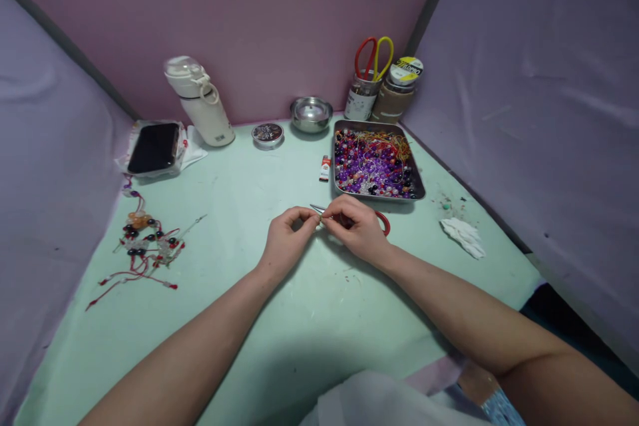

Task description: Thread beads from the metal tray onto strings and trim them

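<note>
Over the middle of the table, my left hand and my right hand meet at the fingertips. Both are closed in a pinch on something too small to make out. Red-handled scissors lie on the table beneath my right hand, their blades pointing left and partly hidden by it. Just behind my hands is a small red and white lighter. A metal tray of purple, red, black and clear beads and tangled cords stands behind my right hand.
Beaded red cords lie at the left, with a phone and white bottle behind. Along the back stand a round tin, metal bowl and jars. A white cloth lies right. Fabric walls enclose the table.
</note>
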`<state>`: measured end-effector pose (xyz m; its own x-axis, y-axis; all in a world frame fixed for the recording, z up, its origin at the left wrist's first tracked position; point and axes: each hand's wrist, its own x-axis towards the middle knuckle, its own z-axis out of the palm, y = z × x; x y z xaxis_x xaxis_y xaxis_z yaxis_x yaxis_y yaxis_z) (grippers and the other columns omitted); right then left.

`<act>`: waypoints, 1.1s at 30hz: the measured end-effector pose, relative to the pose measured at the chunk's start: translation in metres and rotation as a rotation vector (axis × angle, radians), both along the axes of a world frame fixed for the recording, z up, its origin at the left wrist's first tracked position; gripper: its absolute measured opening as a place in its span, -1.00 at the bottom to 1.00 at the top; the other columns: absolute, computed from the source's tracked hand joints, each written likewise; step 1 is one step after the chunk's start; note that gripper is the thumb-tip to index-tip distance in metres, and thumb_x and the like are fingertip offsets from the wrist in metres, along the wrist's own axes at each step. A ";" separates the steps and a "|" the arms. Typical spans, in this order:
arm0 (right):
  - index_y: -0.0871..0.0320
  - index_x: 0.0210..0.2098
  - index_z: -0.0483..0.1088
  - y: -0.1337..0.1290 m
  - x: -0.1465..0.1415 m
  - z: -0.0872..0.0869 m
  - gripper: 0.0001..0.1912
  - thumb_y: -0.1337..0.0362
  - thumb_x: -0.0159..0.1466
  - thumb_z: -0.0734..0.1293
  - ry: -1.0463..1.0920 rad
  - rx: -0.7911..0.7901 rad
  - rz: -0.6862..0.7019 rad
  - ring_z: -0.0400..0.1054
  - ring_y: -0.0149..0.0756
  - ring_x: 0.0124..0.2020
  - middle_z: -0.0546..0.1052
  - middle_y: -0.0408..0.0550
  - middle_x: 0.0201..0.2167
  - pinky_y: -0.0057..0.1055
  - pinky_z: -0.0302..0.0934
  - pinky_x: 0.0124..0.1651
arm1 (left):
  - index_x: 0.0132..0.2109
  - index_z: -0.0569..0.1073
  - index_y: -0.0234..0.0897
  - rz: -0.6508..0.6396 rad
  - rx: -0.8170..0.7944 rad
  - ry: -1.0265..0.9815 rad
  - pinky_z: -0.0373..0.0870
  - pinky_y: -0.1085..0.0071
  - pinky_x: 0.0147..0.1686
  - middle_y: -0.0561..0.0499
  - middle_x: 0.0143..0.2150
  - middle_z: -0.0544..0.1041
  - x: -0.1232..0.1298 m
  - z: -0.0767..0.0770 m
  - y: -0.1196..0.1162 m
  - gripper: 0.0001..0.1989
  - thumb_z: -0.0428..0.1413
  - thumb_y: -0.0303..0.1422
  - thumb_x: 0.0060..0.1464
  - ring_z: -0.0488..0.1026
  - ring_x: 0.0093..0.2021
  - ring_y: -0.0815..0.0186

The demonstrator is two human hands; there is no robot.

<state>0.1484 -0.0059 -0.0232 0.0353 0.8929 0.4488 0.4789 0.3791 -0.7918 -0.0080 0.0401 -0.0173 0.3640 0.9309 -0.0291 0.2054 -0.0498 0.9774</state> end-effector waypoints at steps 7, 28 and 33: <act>0.11 -0.36 0.38 0.000 0.000 0.000 -0.92 0.36 0.23 0.26 -0.096 0.046 0.015 0.30 -0.33 -0.33 0.42 -0.07 -0.37 -0.36 0.20 -0.31 | -0.37 0.51 -0.27 -0.011 0.016 0.009 0.34 0.33 -0.15 -0.02 -0.34 0.56 0.000 -0.002 0.000 -0.88 0.13 -0.33 -0.01 0.45 -0.25 0.28; 0.15 -0.50 0.30 0.004 0.002 0.003 -0.88 0.42 0.14 0.21 0.157 -0.229 0.053 0.24 -0.39 -0.36 0.37 -0.14 -0.42 -0.40 0.13 -0.28 | -0.36 0.51 -0.23 -0.065 0.138 -0.025 0.35 0.34 -0.15 0.00 -0.34 0.55 -0.002 -0.003 -0.004 -0.89 0.14 -0.30 0.02 0.45 -0.27 0.30; 0.16 -0.51 0.33 0.003 0.002 0.005 -0.89 0.43 0.12 0.24 0.107 -0.257 0.039 0.25 -0.40 -0.37 0.37 -0.14 -0.42 -0.42 0.12 -0.30 | -0.35 0.51 -0.24 -0.072 0.143 -0.046 0.35 0.35 -0.15 -0.01 -0.33 0.55 -0.002 -0.006 -0.003 -0.88 0.15 -0.29 0.02 0.45 -0.26 0.30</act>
